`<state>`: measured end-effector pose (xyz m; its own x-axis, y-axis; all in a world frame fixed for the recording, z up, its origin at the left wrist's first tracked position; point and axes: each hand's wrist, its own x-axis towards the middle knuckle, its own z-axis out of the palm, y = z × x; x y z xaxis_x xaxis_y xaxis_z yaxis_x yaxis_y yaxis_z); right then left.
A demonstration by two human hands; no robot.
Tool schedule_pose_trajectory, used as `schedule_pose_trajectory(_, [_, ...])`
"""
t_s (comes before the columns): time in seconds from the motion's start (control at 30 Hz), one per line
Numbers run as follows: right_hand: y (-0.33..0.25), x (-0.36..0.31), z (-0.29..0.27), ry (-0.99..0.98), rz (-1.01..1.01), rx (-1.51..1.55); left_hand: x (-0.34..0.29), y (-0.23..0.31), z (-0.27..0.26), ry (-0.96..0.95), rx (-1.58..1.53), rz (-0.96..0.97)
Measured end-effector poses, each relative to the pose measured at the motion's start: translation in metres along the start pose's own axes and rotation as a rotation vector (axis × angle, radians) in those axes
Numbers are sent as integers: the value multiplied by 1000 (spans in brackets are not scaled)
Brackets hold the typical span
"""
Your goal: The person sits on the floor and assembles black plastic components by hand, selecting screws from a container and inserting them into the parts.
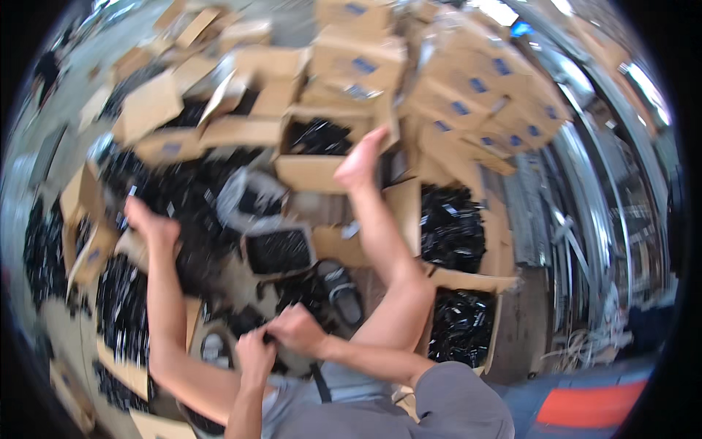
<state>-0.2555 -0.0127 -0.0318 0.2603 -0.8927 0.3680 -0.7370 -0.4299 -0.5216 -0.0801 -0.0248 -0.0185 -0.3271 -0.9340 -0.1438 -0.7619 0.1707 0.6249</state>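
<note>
My left hand (256,351) and my right hand (296,331) meet in front of my lap, both with curled fingers. Between them a bit of a small black piece (268,337) shows; most of it is hidden by the fingers, and motion blur hides its kind. Just beyond the hands, dark pieces (245,320) lie on the floor. A shallow box of black parts (278,251) stands further out between my legs, beside a clear plastic bag (248,199) with dark contents.
My bare legs stretch out to both sides. Two dark slide sandals (339,291) lie on the floor. Open cartons of glossy black parts (462,322) stand at right, a heap of black parts (190,190) at left. Stacked cardboard boxes (468,95) and metal bars (585,190) lie beyond.
</note>
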Motion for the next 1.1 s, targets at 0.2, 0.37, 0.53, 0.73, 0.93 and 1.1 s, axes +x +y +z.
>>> schedule_pose_trajectory(0.2, [-1,-15,-8,49,88,21,-2,31,-13,-102,-1,-78])
schedule_pose_trajectory(0.37, [-12,-23,-10,7,162,-23,-6,28,-17,-84,9,-78])
schedule_pose_trajectory(0.53, [-25,-20,-13,-18,91,-20,-15,19,-15,-56,54,-59])
schedule_pose_trajectory(0.73, [-30,-19,-19,49,116,3,-16,23,-16,-57,4,-36])
schedule_pose_trajectory(0.93, [3,5,-31,323,463,186,-13,-17,8,-142,-562,-371])
schedule_pose_trajectory(1.1, [69,20,-25,345,692,238,-22,-35,18,-313,-1658,-777])
